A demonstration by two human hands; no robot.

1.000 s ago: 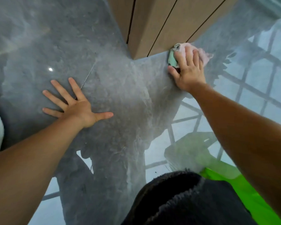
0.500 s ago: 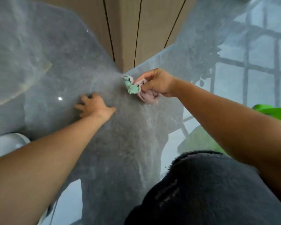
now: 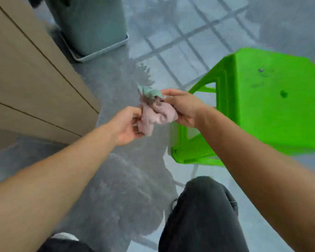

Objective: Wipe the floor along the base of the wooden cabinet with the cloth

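A crumpled pink cloth [image 3: 155, 113] with a green edge hangs in the air above the glossy grey floor [image 3: 116, 179], held between both hands. My right hand [image 3: 182, 108] pinches its upper right side. My left hand [image 3: 128, 125] grips its lower left part. The wooden cabinet [image 3: 31, 84] fills the left side, its corner reaching the floor just left of my left hand. The cloth touches neither the floor nor the cabinet.
A bright green plastic stool [image 3: 258, 106] stands close on the right, behind my right forearm. A grey bin [image 3: 91, 26] sits on the floor beyond the cabinet. My knee in dark trousers [image 3: 204, 211] is at the bottom centre.
The cloth has left the floor at the cabinet corner and is raised in the air. My left hand came off the floor and took hold of the cloth. The view swung right.
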